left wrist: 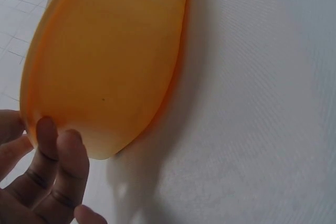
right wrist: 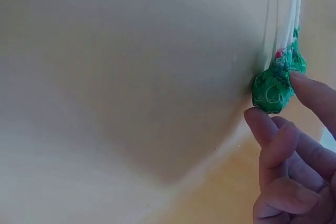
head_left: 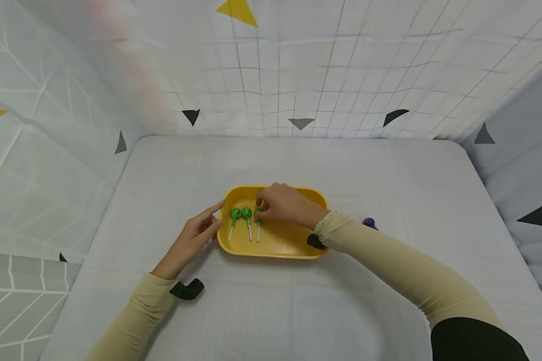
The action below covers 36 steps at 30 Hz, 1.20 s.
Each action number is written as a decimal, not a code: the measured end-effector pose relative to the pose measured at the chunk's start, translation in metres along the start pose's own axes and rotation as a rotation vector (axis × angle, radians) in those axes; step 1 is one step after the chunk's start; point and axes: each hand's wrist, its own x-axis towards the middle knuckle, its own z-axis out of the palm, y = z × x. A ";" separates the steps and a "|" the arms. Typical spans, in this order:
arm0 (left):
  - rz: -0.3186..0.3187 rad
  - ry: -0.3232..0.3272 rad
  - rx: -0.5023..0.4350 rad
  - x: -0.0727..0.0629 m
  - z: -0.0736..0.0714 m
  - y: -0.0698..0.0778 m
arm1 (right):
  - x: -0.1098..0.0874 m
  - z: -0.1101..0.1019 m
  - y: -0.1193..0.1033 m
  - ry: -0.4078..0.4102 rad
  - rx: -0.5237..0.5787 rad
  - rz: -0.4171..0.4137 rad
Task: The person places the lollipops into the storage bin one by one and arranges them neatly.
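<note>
A yellow tray stands on the white-covered table. My left hand holds its left end, fingers and thumb at the rim; in the left wrist view, fingertips touch the tray's wall. Inside, two green-wrapped lollipops lie side by side at the left, sticks toward me. Just right of them, my right hand pinches a third green lollipop by its head, its stick pointing the same way. The right wrist view shows this lollipop between thumb and finger.
A purple-wrapped thing lies on the table right of the tray, partly hidden by my right sleeve. White sheets with grid lines hang behind the table. Black devices sit at both wrists.
</note>
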 end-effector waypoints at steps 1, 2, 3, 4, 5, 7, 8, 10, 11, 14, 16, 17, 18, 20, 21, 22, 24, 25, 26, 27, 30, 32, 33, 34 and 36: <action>0.002 0.000 -0.001 0.000 0.000 0.000 | 0.000 0.000 0.000 0.000 0.002 0.002; 0.005 0.000 -0.002 0.000 0.000 0.000 | -0.001 -0.001 0.000 0.000 0.003 0.003; 0.006 0.001 -0.001 -0.001 0.000 0.000 | -0.001 -0.001 0.000 0.001 0.002 0.004; 0.005 0.002 0.001 0.000 0.000 -0.001 | -0.001 -0.001 0.001 0.001 0.002 0.004; 0.008 0.004 0.002 0.000 0.000 -0.002 | -0.001 -0.001 0.001 0.000 0.002 0.003; 0.010 0.007 0.002 -0.001 0.000 -0.003 | -0.001 0.000 0.001 -0.005 0.005 -0.003; 0.011 0.008 0.003 -0.001 0.000 -0.003 | -0.001 0.000 0.001 -0.006 0.007 -0.008; 0.015 0.011 0.006 -0.001 0.000 -0.003 | -0.001 0.000 0.001 -0.007 0.012 -0.020; 0.016 0.013 0.005 -0.001 0.000 -0.003 | 0.000 0.001 0.001 -0.007 0.013 -0.028; 0.010 0.011 0.004 -0.001 0.000 -0.001 | 0.000 0.002 0.001 0.005 0.015 -0.048; 0.002 0.009 0.002 -0.001 0.001 -0.001 | 0.000 0.003 0.001 0.010 0.013 -0.058; 0.003 0.009 0.000 -0.001 0.001 -0.001 | 0.000 0.003 0.001 0.011 0.011 -0.058; 0.005 0.007 -0.001 -0.001 0.001 -0.001 | 0.000 0.003 0.001 0.012 0.013 -0.058; 0.005 0.008 -0.003 0.000 0.001 -0.001 | 0.000 0.002 0.001 0.009 0.016 -0.052; 0.005 0.009 -0.004 0.000 0.001 -0.001 | 0.000 0.002 0.001 0.009 0.017 -0.047; 0.010 0.008 -0.004 0.000 0.001 -0.001 | -0.001 0.001 0.001 0.007 0.020 -0.039; 0.013 0.008 -0.007 -0.001 0.001 -0.001 | -0.003 -0.001 0.002 0.007 0.027 -0.027; 0.013 0.009 -0.006 -0.001 0.001 -0.001 | -0.004 -0.002 0.002 0.007 0.027 -0.021; 0.015 0.009 -0.007 -0.001 0.001 -0.001 | -0.005 -0.004 0.002 0.008 0.026 -0.016; 0.018 0.007 -0.007 -0.001 0.001 -0.001 | -0.006 -0.006 0.001 0.013 0.027 -0.012; 0.018 0.004 -0.009 -0.001 0.001 -0.001 | -0.009 -0.010 0.001 0.032 0.011 -0.011; 0.016 0.000 -0.014 -0.001 0.001 -0.001 | -0.012 -0.014 0.001 0.051 0.001 -0.016; 0.015 -0.001 -0.016 -0.001 0.001 -0.001 | -0.014 -0.016 0.002 0.058 -0.001 -0.018; 0.012 -0.001 -0.016 -0.001 0.001 -0.001 | -0.015 -0.018 0.002 0.064 0.000 -0.018; 0.010 0.001 -0.016 -0.001 0.001 -0.001 | -0.017 -0.023 0.003 0.076 0.004 -0.016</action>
